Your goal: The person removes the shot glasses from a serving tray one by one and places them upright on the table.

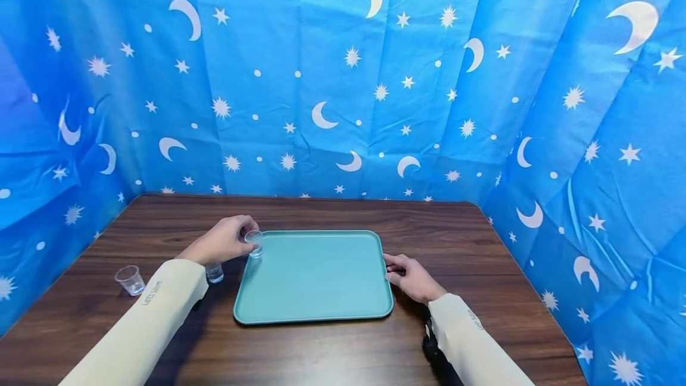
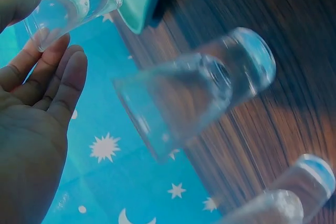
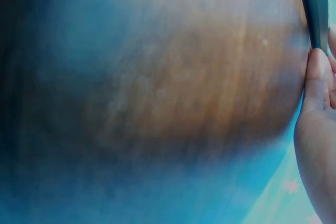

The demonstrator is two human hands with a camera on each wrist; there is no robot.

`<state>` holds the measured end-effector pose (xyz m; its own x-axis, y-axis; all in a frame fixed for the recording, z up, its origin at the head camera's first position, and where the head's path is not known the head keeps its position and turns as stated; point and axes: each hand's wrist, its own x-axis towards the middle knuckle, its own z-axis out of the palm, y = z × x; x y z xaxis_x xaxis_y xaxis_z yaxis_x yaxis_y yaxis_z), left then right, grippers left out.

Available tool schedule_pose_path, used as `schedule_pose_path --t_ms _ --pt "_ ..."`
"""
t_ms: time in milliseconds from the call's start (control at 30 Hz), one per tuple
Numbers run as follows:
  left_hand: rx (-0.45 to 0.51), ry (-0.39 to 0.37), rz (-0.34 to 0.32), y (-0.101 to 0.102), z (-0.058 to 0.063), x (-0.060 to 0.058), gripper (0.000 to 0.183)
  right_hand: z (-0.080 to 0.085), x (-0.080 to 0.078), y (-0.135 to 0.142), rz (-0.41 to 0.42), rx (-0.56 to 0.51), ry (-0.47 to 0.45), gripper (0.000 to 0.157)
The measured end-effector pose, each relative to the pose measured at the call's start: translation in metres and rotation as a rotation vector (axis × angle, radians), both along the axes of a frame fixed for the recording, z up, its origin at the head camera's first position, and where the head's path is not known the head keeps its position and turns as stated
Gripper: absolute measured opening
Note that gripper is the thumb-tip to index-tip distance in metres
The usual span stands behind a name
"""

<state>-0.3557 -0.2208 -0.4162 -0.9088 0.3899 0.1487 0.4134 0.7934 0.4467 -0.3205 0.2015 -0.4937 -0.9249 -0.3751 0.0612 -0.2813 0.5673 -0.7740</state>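
My left hand (image 1: 227,240) pinches a small clear drinking glass (image 1: 254,245) near its rim, between thumb and fingertips. This glass is upright at the far left corner of the green tray (image 1: 316,276), and in the left wrist view its base overlaps the tray's edge. Under my left wrist stands a second clear glass (image 2: 194,93), partly hidden by the sleeve in the head view. A third glass (image 1: 131,280) is farther left on the table. My right hand (image 1: 412,279) lies at the tray's right side, its fingertips touching the rim and the thumb beside it.
The tray lies flat on a dark wood-grain table (image 1: 343,350). Blue cloth (image 1: 321,76) with white moons and stars hangs behind the table and at both sides.
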Motion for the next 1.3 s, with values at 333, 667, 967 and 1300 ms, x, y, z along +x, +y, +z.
schedule_pose_path --t_ms 333,667,967,1300 --pt "-0.063 0.012 0.023 -0.018 0.004 0.003 0.025 -0.002 0.0 0.003 -0.015 0.004 0.003 0.046" --pt "-0.115 -0.047 -0.015 -0.024 0.001 0.007 0.022 -0.003 -0.002 0.004 -0.02 -0.014 0.029 0.046" --pt "-0.115 -0.152 -0.003 -0.024 -0.002 0.011 0.023 -0.004 -0.002 0.004 -0.001 -0.036 0.013 0.046" --pt "-0.152 -0.116 0.004 -0.023 -0.003 0.015 0.033 -0.003 -0.003 0.002 -0.013 -0.029 0.008 0.045"
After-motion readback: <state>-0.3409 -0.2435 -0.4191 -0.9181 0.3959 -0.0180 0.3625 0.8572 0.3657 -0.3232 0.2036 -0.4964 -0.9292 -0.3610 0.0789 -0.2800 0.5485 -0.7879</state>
